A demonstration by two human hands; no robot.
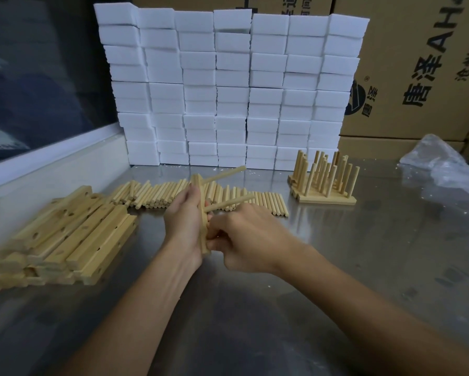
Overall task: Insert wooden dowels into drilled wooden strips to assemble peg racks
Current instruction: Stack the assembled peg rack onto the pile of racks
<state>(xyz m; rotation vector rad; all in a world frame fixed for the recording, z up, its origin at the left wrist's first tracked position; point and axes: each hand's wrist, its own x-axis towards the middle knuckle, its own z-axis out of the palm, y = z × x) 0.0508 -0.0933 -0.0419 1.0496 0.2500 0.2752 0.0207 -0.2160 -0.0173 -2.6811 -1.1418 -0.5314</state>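
1. Your left hand is wrapped around a pale drilled wooden strip, holding it on edge above the brushed steel tabletop. Keep that grip firm near the middle so the strip cannot twist.
2. Two light round wooden dowels already stand out of the strip toward the right: the upper dowel near the far end and the middle dowel just above your knuckles. Both look seated at a similar angle; match it.
3. Your right hand is curled in tight against the strip's near end, fingertips touching the wood. It is probably pressing a third dowel in there, but your fingers hide it, so I cannot tell.
4. Push straight along the hole's axis, and back the strip with your left palm directly behind that hole. A skewed push would likely jam the dowel or split the thin wood.
5. The row of loose dowels lies just behind your hands, and the heap of undrilled-looking and drilled strips sits to your left, both within easy reach.
6. The finished peg racks stand to the right, in front of the wall of white foam blocks; set this one beside them once all the dowels sit flush.
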